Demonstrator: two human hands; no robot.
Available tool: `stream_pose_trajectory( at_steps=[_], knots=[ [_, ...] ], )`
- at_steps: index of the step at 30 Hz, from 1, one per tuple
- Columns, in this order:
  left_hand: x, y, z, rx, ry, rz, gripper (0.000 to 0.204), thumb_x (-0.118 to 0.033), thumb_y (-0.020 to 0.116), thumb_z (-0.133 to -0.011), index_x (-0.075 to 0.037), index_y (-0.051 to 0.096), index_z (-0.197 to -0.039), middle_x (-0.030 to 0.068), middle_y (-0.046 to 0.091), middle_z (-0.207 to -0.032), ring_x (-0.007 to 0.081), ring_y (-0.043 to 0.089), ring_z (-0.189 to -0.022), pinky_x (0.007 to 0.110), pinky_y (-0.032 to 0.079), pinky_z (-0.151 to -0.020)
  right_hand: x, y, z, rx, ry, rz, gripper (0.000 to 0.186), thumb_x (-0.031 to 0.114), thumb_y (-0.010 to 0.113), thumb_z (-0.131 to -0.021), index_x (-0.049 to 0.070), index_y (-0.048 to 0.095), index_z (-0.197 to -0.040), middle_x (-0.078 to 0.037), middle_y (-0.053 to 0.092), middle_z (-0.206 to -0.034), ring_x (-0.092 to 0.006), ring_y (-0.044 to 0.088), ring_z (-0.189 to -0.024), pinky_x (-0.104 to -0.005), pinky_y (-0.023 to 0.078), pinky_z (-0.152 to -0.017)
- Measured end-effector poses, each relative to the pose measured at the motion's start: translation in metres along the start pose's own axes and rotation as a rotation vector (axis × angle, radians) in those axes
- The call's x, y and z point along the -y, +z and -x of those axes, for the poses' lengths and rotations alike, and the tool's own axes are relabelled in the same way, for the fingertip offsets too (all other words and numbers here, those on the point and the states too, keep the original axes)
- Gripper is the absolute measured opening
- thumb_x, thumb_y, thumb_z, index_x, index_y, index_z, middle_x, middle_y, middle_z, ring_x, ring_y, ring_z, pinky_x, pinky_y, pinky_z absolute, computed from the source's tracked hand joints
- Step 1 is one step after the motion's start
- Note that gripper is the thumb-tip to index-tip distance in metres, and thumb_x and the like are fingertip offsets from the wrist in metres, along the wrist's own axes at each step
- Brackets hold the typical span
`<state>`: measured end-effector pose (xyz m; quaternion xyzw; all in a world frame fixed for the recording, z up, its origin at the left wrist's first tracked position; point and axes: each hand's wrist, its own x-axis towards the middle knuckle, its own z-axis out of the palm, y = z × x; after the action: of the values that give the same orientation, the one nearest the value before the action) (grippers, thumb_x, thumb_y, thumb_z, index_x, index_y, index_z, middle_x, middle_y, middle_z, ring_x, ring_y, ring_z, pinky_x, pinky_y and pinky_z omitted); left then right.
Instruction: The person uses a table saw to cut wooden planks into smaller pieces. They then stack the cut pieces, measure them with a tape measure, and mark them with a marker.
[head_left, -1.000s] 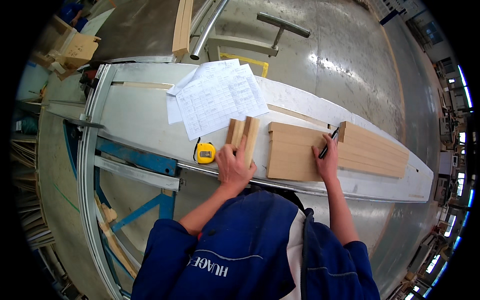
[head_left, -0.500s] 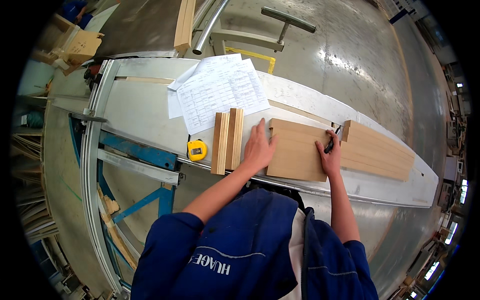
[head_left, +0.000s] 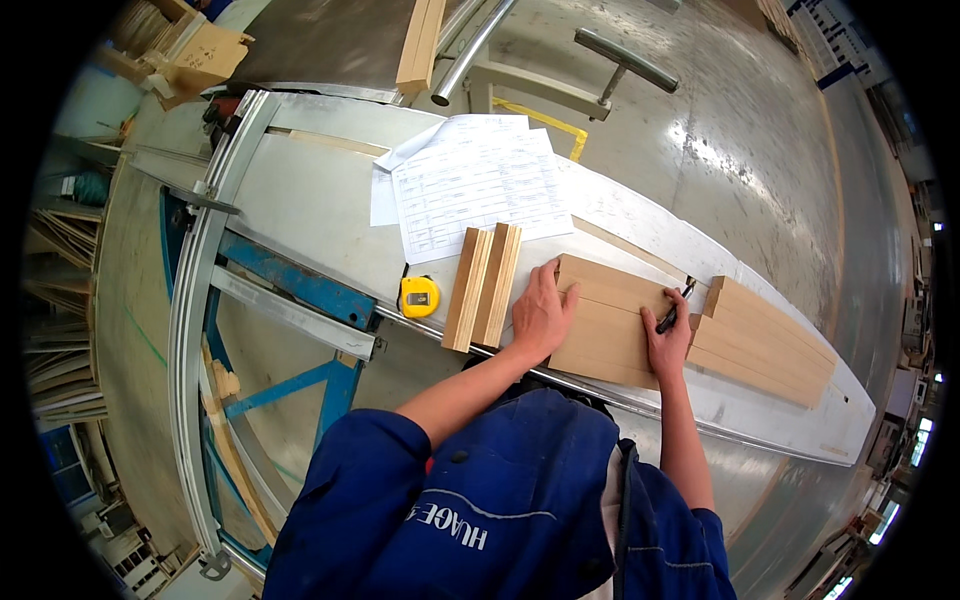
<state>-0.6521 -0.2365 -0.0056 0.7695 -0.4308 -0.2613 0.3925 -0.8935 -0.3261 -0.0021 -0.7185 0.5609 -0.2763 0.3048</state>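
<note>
Table (head_left: 310, 205) with a wooden block (head_left: 605, 335) held between two hands

A long, pale surface runs across the view, with everything else of note lying on it. Printed sheets of paper (head_left: 475, 190) overlap one another near its middle, toward the far side. At the right, a row of light brown boards (head_left: 765, 345) lies lengthwise, its left ends stepped rather than flush. The block, also light brown with seams along its top, sits just left of that row, by the near edge; the right hand hides part of the gap, so contact there cannot be told. Two wooden strips (head_left: 482, 290) with layered edges lie side by side, their upper ends over the lower margin of the sheets.

The left hand (head_left: 543, 320) rests against the block's left end, thumb apart from the fingers; how firmly it grips cannot be told. The right hand (head_left: 668, 345) is at the opposite end, fingers closed on a pen. Left of the strips sits a yellow tape measure (head_left: 419, 297). Smallest is that dark pen (head_left: 670, 320), slanting away from the body.
</note>
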Motion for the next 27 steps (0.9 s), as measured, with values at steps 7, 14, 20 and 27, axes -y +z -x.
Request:
stream_pose_trajectory(
  at_steps=[7, 14, 20, 27],
  knots=[
    [-0.014, -0.03, 0.005, -0.022, 0.137, 0.043, 0.063, -0.027, 0.071, -0.096, -0.004, 0.046, -0.149, 0.0176, 0.06, -0.112, 0.0346, 0.065, -0.093, 0.046, 0.054, -0.077, 0.015, 0.0, 0.002, -0.286, -0.158, 0.009, 0.038, 0.011, 0.076, -0.095, 0.001, 0.063, -0.13, -0.02, 0.069, -0.13, -0.0292, 0.063, -0.129, -0.0384, 0.048, -0.108],
    [-0.005, -0.042, -0.024, 0.185, 0.123, -0.072, 0.069, -0.031, 0.072, -0.096, 0.001, 0.044, -0.15, 0.0243, 0.062, -0.131, 0.0425, 0.064, -0.114, 0.049, 0.054, -0.093, 0.082, 0.021, -0.004, 0.006, -0.032, -0.386, 0.048, 0.034, 0.039, -0.113, 0.001, 0.064, -0.137, -0.012, 0.075, -0.094, -0.0178, 0.068, -0.092, -0.036, 0.051, -0.097],
    [0.003, -0.025, -0.023, 0.213, 0.078, -0.034, 0.061, -0.03, 0.07, -0.097, 0.0, 0.045, -0.144, 0.0266, 0.061, -0.132, 0.0443, 0.063, -0.117, 0.051, 0.054, -0.095, 0.092, 0.054, -0.011, 0.144, 0.052, -0.477, 0.043, 0.034, 0.049, -0.109, -0.001, 0.061, -0.134, -0.01, 0.072, -0.102, -0.0152, 0.065, -0.096, -0.0319, 0.051, -0.094],
    [0.01, -0.006, -0.015, 0.015, 0.127, 0.026, 0.056, -0.022, 0.07, -0.095, -0.001, 0.046, -0.141, 0.0222, 0.065, -0.117, 0.0388, 0.066, -0.099, 0.048, 0.053, -0.084, 0.083, 0.07, -0.009, 0.133, -0.002, -0.321, 0.019, 0.009, 0.077, -0.094, 0.0, 0.067, -0.109, -0.005, 0.071, -0.089, -0.007, 0.063, -0.078, -0.0244, 0.052, -0.071]
  ],
)
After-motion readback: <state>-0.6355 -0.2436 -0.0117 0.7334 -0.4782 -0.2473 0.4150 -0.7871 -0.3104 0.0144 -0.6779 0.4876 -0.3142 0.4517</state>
